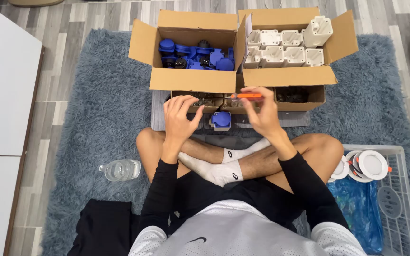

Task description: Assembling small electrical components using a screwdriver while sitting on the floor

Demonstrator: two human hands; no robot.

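I sit cross-legged on a grey shaggy rug. My right hand (261,111) holds an orange-handled screwdriver (246,96) level, its tip pointing left. My left hand (180,116) hovers beside it with fingers pinched, possibly on a small screw; I cannot tell. Below and between the hands, a blue socket part on a white base (221,120) rests on a grey mat (158,118).
An open cardboard box of blue socket parts (195,56) and one of white housings (285,47) stand ahead, with low boxes of small hardware (294,95) in front. A clear water bottle (119,169) lies left. A wire basket (399,189) with round white lamps sits right.
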